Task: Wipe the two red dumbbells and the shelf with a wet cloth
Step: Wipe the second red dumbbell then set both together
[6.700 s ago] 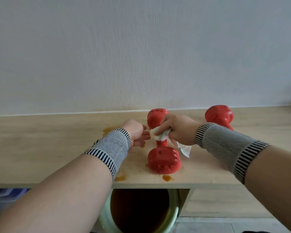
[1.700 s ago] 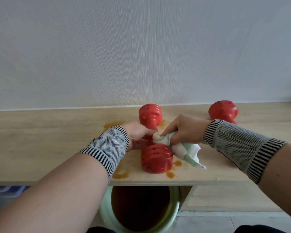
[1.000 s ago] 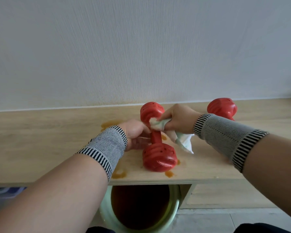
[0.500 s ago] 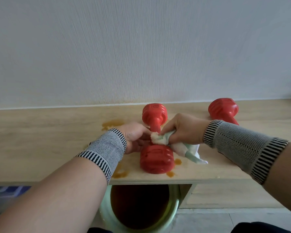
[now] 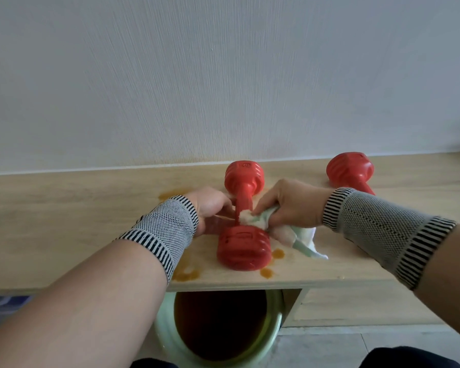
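Barely shifted from half a second ago, right hand (image 5: 294, 205) clenches the crumpled pale wet cloth (image 5: 282, 229) against the near red plastic dumbbell (image 5: 243, 224) at frame centre on the stained light wooden shelf (image 5: 64, 221); left hand (image 5: 213, 208) fingers grasp its bar. Second red dumbbell (image 5: 349, 172) lies upper right.

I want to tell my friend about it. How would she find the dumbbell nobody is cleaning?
Look along the wooden shelf under the white wall, toward its right end. A red dumbbell lies there, partly behind the right wrist. No hand or cloth touches it, unlike its twin in the middle.
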{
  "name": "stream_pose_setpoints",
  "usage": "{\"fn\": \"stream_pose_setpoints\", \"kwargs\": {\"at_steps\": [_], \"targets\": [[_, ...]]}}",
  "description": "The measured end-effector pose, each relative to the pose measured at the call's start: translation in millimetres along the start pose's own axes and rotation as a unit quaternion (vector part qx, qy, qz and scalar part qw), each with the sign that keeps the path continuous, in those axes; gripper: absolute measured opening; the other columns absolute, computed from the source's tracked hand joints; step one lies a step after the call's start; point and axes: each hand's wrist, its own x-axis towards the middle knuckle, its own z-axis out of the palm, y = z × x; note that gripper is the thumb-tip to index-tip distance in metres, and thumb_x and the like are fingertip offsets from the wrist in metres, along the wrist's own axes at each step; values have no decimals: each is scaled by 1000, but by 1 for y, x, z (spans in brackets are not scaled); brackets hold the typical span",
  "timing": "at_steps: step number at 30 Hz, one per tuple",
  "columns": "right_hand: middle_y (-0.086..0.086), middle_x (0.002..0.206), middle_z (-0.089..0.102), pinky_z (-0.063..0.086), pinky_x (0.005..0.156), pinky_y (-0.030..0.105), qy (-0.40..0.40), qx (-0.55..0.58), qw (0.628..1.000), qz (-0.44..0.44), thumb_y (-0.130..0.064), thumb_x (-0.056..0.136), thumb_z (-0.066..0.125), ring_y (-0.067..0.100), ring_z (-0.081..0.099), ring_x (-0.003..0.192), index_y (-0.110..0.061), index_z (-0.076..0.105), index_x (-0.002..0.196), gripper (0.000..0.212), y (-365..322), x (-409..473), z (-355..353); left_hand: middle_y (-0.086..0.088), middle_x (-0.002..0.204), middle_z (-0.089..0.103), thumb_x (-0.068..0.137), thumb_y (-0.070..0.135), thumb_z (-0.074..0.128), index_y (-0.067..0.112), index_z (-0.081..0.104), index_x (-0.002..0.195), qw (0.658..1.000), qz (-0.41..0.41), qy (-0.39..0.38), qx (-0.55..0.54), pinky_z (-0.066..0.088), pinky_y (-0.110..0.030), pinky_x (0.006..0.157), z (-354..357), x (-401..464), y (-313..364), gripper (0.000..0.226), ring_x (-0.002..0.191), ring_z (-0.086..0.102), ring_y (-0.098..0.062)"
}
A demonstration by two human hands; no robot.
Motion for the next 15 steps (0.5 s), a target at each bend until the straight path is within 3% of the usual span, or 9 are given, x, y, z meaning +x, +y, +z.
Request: {"fn": "stream_pose_setpoints", "kwargs": {"at_steps": [3,6,10,15], "targets": [[-4,101,67,42,82,17,103,13,994,36,-15,76,67,9,58,96,-26,72,104,30,4,17,1,-6,70,63,87,-1,50,8,63,81,999,11,20,22,49,-21,45,3,-4,1,17,49,61,-14],[2,109,67,45,86,23,176,15,980,86,-21,80,65,16,59,102,-23,70,110,30,9,34,0,-3,67,66,85,5,57,10,66,78,999,15,9,51,46,-18,43,6,-6,1,13,48,61,-12],[3,105,68,47,86,26,177,52,979,85,-29,81,67,17,60,100,-22,70,109,30,12,36,4,-1,69,70,83,10,68,15,71,80,994,35,-10,102,52,-26,64,10,-4,4,7,63,63,-14],[2,111,67,41,88,22,170,65,981,62,-26,82,66,15,59,106,-22,68,114,32,15,25,-1,0,72,64,87,6,61,17,64,85,993,43,-14,108,42,-24,63,23,-2,5,12,58,52,-11]]}}
